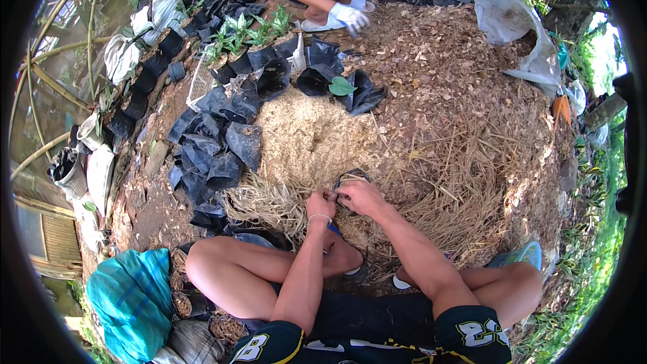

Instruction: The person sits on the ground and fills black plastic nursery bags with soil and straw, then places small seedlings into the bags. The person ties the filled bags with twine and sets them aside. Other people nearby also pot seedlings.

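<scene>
My right hand (pixel 360 196) is closed on a small black plastic grow bag (pixel 352 174), whose open mouth shows beyond the fingers. Fingertips of my left hand (pixel 321 203) pinch at the near left edge of the same bag, against the right thumb. What exactly lies between the fingertips is too small to see. Under and beyond the hands is a pile of pale sawdust or rice hulls (pixel 313 136). Dry straw (pixel 268 202) lies left of my left hand, and more straw (pixel 460 197) spreads to the right.
Black grow bags (pixel 207 156) crowd the left, with potted plants (pixel 242 35) beyond. A co-worker's gloved hand (pixel 350 17) hovers at the far side near wood chips (pixel 424 50). A white sack (pixel 510 25) lies far right, a teal sack (pixel 131 298) near left, a blue basket (pixel 525 254) by my right knee.
</scene>
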The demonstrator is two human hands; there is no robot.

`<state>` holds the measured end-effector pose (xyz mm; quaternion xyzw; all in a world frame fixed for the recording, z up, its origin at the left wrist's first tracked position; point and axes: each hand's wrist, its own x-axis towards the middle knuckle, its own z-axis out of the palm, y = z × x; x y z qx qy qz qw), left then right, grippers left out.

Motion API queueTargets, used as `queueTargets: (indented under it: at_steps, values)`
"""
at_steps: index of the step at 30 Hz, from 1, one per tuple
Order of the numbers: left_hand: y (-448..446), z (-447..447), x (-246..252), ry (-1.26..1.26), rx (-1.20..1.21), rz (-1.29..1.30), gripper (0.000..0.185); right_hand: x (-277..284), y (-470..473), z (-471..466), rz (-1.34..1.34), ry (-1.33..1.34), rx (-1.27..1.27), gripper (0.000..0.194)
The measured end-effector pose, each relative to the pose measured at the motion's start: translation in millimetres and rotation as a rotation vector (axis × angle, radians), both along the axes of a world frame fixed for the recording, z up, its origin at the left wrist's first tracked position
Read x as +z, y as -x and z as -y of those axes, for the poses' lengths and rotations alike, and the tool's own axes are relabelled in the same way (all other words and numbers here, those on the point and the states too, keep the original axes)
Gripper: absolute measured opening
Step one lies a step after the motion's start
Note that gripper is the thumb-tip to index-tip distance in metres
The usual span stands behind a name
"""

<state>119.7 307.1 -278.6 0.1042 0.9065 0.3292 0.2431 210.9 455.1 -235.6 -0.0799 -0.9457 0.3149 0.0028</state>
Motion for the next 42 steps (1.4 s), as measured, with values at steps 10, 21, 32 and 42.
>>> queueTargets:
  at_steps: [10, 21, 32, 42]
  values:
    - [3, -1, -12, -0.035, 0.033, -0.008, 0.018, -10, -1, 1, 0.02, 0.02, -0.034, 0.021]
    - [0, -7, -9, -0.058, 0.041, -0.09, 0.016, -14, 2, 9, 0.086, -0.057, -0.127, 0.017]
    - [1, -3, -1, -0.169, -0.108, -0.1, 0.019, -14, 17, 9, 0.139, -0.048, -0.102, 0.017]
    - [-4, -9, 31, -0.196, -0.354, -0.136, 0.028, 30, -8, -62, 0.264, -0.065, 0.233, 0.037]
